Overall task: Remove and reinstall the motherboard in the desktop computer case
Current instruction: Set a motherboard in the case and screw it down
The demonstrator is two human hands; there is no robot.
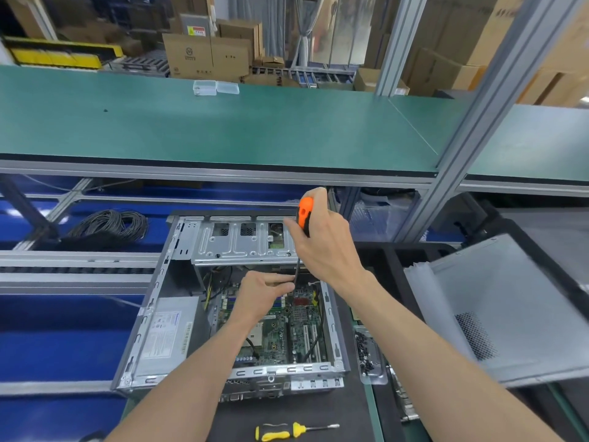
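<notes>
Workshop bench, black mat (344, 409) at the near edge; green shelf (223, 129) above, cardboard boxes (204, 55) beyond.

Case (178, 314): open, lying on the mat, side panel off. Motherboard (287, 327) seated in its floor, right of the power supply (165, 333); drive cage (242, 244) spans the far end.

Right hand (322, 247): fingers curled round the orange handle of a screwdriver (304, 215), held upright, shaft running down to the board's far edge.

Left hand (261, 295): over the board, fingertips pinching the shaft low down; both forearms cover part of the board.

Screw tray (366, 355): just right of the case, holding dark screws.

Side panel (510, 311): at the right edge, tilted.

Yellow screwdriver (287, 431): flat on the mat's near edge, clear of the case.

Cable coil (111, 226): far left, behind the case.

Clear boxes (215, 87): two, on the shelf's far edge.
</notes>
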